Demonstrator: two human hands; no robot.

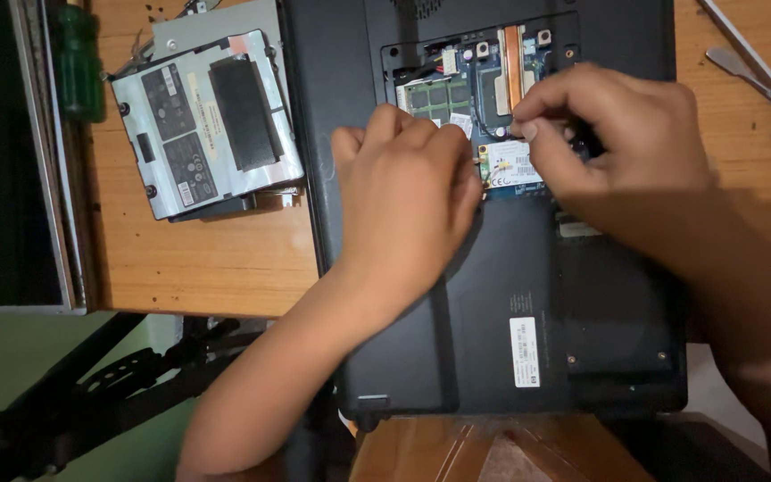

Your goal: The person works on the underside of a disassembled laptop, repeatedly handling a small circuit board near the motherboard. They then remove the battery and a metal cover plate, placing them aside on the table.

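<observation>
My left hand [408, 192] is curled into a loose fist on the black laptop [510, 295], which lies underside up with its service bay open. My right hand [617, 143] reaches in from the right, its fingers [533, 125] pinched together just above the small white wireless card [512, 165], beside the green memory module [435, 96] and a copper heat pipe [512, 54]. On the wooden tabletop [207, 259] to the left lies a silver drive caddy [203, 120], with a green-handled screwdriver [78, 62] beyond it.
</observation>
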